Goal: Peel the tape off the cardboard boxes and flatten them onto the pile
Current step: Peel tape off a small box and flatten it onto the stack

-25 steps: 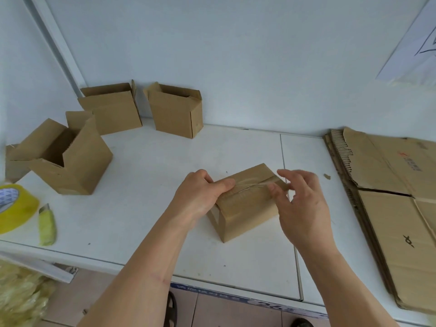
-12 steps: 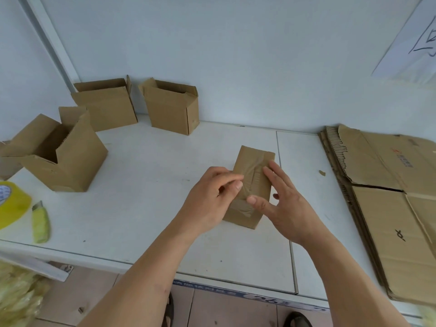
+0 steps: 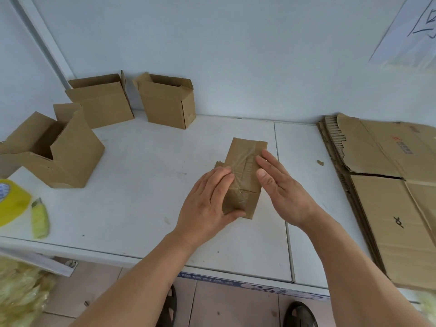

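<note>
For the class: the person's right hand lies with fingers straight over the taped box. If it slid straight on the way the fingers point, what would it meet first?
The right hand points up-left, so it would cross the taped box, probably meeting the open box by the wall; depth is unclear.

A small packing or storage workroom, bare and utilitarian: a white worktable (image 3: 132, 208) set into a corner of plain pale walls. Well left of the fingers (image 3: 266, 159) stand open cardboard boxes (image 3: 165, 102), with a yellow tape roll (image 3: 14, 201) and a box cutter (image 3: 39, 218) at the table's near edge. Well right of the fingers lies a stack of flattened cardboard (image 3: 387, 204); a hand-marked paper sheet (image 3: 410, 31) hangs above it.
</note>
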Demonstrator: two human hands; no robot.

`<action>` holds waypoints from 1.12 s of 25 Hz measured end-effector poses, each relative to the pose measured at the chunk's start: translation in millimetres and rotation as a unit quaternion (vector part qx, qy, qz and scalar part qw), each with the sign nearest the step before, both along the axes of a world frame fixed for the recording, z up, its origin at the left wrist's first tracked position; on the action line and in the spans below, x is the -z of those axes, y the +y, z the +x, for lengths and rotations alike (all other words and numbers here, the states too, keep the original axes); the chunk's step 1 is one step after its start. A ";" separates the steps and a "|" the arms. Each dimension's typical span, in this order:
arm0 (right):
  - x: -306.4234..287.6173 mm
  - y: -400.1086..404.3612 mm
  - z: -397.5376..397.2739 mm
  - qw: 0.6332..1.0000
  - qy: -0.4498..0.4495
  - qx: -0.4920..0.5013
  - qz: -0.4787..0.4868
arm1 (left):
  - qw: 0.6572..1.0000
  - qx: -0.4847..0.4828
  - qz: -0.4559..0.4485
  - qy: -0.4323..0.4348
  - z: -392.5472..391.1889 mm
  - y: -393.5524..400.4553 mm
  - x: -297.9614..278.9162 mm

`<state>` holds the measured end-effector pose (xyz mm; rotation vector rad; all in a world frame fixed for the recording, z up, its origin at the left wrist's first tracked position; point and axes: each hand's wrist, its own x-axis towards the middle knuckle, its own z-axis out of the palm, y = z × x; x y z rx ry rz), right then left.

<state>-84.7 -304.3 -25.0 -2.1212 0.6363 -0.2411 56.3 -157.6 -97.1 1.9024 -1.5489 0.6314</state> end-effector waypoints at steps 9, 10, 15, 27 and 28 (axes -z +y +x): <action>-1.5 1.1 1.0 1.000 -0.011 0.008 0.010 | 0.999 -0.039 -0.010 0.005 -9.1 -0.4 -8.7; -1.6 1.8 1.0 1.000 -0.012 0.009 0.011 | 0.999 -0.050 -0.014 0.009 -13.3 -1.2 -10.0; 0.0 3.7 1.3 1.000 -0.014 0.009 0.016 | 0.995 -0.083 -0.041 0.041 -29.6 -8.0 -15.5; 8.7 -0.2 -7.2 0.999 -0.047 0.003 -0.020 | 0.996 -0.085 -0.011 0.009 -24.3 -4.9 -15.0; 9.7 0.4 -10.4 0.998 -0.052 -0.001 -0.022 | 0.996 -0.086 -0.012 0.008 -24.1 -6.0 -16.3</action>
